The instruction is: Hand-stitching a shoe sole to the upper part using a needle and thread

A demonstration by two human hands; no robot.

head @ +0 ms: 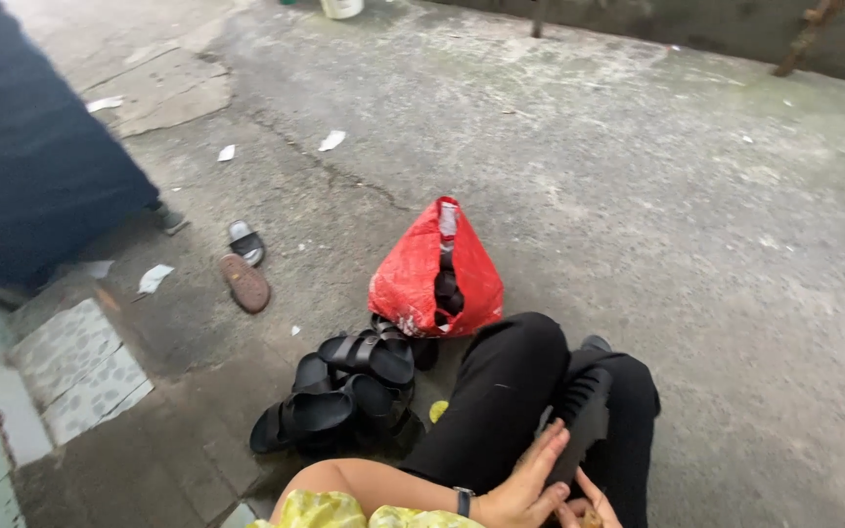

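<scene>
Person sits on a grey concrete floor (pixel 638 196), legs in black trousers (pixel 511 391) folded in front. Around them: a red plastic bag (pixel 413 274) stands on the floor just beyond the knee, its top open w/ dark footwear showing inside; a pile of black sandals (pixel 344 391) lies left of the knee, touching the bag's base, straps up and stacked on each other. A small yellow scrap (pixel 438 411) sits btwn pile and leg. Further left, well apart, one brown sandal sole-up (pixel 244 284) and one dark slide (pixel 245 242) beside it, w/ white paper scraps (pixel 155 279) scattered near. A big dark blue mass (pixel 22 147) fills the upper left; tiled step (pixel 75 372) at lower left edge. Far edge of floor meets a wall base w/ a white container (pixel 341 8) and a rusty bar (pixel 804 34). Right half of floor is bare concrete, cracked toward the middle. The black sandal (pixel 579 416) in hand rests on the lap near the bottom edge, ridged sole facing up, tilted toward the right knee. Left hand (pixel 525 484), watch on wrist, lies over the sandal's near end w/ fingers (pixel 550 445) spread flat along it, holding it. Right hand (pixel 584 508) is mostly cut off by the bottom edge, just under the sandal; can't tell its finger state.
</scene>
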